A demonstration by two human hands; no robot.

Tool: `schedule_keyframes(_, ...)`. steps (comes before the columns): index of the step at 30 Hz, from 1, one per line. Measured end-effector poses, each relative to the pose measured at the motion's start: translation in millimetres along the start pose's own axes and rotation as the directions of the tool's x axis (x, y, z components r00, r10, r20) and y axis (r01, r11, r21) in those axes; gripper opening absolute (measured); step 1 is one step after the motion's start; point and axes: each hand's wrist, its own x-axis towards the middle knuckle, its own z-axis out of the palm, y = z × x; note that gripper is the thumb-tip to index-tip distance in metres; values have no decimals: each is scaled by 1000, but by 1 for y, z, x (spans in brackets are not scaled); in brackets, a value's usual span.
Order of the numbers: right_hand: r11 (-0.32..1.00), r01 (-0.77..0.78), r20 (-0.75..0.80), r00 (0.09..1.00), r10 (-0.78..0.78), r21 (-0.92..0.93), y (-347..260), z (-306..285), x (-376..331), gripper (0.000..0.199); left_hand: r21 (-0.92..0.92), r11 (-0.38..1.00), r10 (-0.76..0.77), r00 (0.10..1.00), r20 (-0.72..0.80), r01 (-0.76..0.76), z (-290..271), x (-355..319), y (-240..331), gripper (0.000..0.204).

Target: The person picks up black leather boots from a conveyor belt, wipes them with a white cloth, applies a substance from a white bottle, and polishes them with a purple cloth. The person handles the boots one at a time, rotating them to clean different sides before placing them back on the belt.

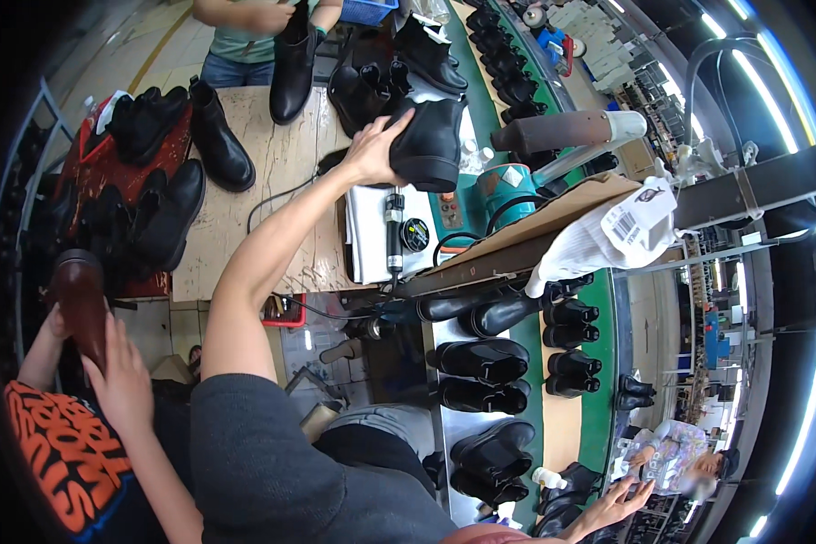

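My left hand (372, 154) is stretched out over the wooden workbench, closed on a black ankle boot (426, 140). Its thumb lies along the boot's upper, and some fingers are hidden. Below that boot, a white sheet (367, 231) carries a dark cylindrical tool (394, 227) and a round black tin (415, 234). Other black boots (358, 95) stand just beyond my left hand. At the lower right, my right hand (615, 508) has its fingers apart and holds nothing. Nearest to it are black shoes (571, 485) beside the conveyor and a small white bottle (547, 477).
On the left, a co-worker's hands hold a brown boot (83, 304). Another person (240, 45) stands across the workbench (281, 181), near an upright black boot (295, 77). A heater-like tube (553, 134) and a metal beam with a hanging white sock (598, 231) flank the green conveyor (598, 435).
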Motion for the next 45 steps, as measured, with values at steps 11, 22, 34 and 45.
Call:
schedule_keyframes(11, 999, 24, 46, 999, -26, 38, -14, 10, 4, 52, -778, 142, -7, 787, 617, 612, -1, 17, 9, 55)
schedule_keyframes(22, 952, -299, -92, 948, 303, 60, 42, -58, -36, 52, -690, 372, -92, 765, 638, 621, -75, -44, 11, 40)
schedule_keyframes(34, 383, -869, 87, 427, 900, 313, 251, -137, -243, 26, -737, 273, 458, 590, 665, 619, -27, -131, 268, 59)
schedule_keyframes(45, 178, -973, -305, 127, 944, 144, 262, -77, -358, 21, -644, 627, 763, 513, 394, -438, 159, -205, 569, 126)
